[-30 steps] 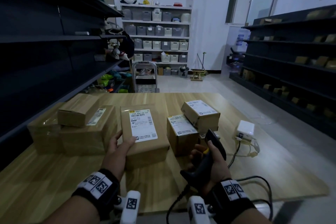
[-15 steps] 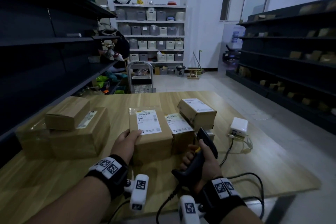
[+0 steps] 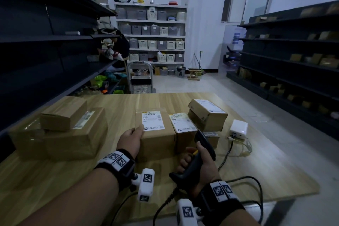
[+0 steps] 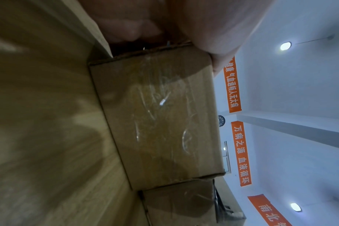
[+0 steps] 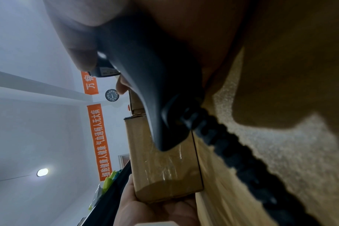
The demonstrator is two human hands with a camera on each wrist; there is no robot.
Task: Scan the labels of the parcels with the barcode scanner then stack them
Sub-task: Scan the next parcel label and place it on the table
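Black scanner [image 3: 200,149] nose away, up | right hand [image 3: 200,166] grips handle

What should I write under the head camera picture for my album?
Left hand holds a labelled parcel; right hand grips the scanner.

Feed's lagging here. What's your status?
Left hand grips labelled parcel. Right hand holds barcode scanner. Neighbouring parcel alongside it.

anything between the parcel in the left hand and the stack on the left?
Nothing: bare table separates the held parcel from the left stack, per head view.
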